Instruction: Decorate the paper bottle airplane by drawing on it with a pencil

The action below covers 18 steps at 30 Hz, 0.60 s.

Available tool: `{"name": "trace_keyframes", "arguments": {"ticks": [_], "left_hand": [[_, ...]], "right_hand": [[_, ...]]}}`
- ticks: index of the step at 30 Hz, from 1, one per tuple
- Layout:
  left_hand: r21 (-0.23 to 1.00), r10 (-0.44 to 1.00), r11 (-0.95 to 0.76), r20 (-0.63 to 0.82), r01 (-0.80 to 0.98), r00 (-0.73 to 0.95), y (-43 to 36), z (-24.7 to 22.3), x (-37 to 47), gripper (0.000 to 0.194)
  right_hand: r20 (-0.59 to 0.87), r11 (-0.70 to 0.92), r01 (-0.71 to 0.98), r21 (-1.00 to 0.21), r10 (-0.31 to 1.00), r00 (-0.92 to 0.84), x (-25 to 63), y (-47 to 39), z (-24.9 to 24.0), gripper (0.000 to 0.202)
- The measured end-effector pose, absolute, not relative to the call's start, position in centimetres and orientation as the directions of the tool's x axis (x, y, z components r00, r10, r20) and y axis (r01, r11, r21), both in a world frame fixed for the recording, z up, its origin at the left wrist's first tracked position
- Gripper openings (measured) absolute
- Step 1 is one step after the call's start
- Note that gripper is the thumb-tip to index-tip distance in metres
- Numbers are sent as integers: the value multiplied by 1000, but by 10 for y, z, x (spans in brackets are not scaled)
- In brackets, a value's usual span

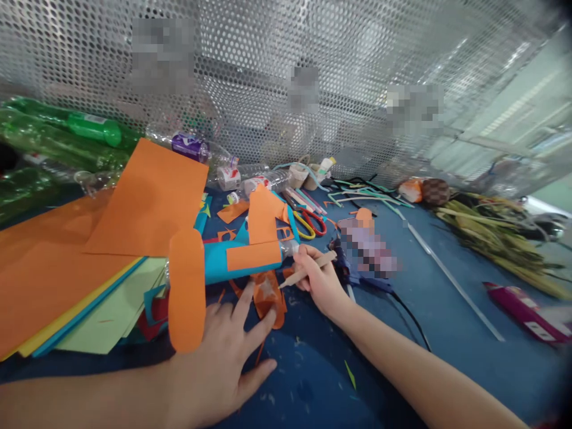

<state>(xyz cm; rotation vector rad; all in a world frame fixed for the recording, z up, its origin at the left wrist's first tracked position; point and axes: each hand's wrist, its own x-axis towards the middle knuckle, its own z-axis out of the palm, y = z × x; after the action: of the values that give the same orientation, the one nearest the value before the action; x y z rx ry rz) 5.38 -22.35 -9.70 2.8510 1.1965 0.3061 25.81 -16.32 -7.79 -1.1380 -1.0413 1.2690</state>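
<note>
In my right hand a slim beige pen is gripped, its pointed tip down by a small orange paper piece on the table. My left hand lies with fingers spread, fingertips at that piece's edge. Just beyond both hands rests a clear plastic bottle wrapped in blue paper. An orange paper strip lies along its side, a long rounded orange piece stands across one end, and another orange piece rises behind. My right fingers are close to the bottle's neck.
Paper sheets cover the left. Green bottles and clear bottles line the mesh panel. Scissors lie behind the wrapped bottle. Right are a dark blue tool with a black cable, a clear stick, dry husks and a purple pack.
</note>
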Motion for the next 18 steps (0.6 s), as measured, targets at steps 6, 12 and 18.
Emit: {"name": "trace_keyframes", "arguments": {"ticks": [6, 12, 18], "left_hand": [[82, 699, -708, 222, 701, 680, -223, -100, 51, 53], [77, 691, -716, 215, 693, 690, -221, -97, 51, 52], [78, 703, -708, 175, 702, 689, -221, -92, 52, 49]], "right_hand": [[-136, -126, -354, -927, 991, 5, 262, -161, -69, 38], [-103, -92, -236, -967, 994, 35, 261, -159, -72, 37], [-23, -23, -54, -998, 1000, -9, 260, -159, -74, 42]]}}
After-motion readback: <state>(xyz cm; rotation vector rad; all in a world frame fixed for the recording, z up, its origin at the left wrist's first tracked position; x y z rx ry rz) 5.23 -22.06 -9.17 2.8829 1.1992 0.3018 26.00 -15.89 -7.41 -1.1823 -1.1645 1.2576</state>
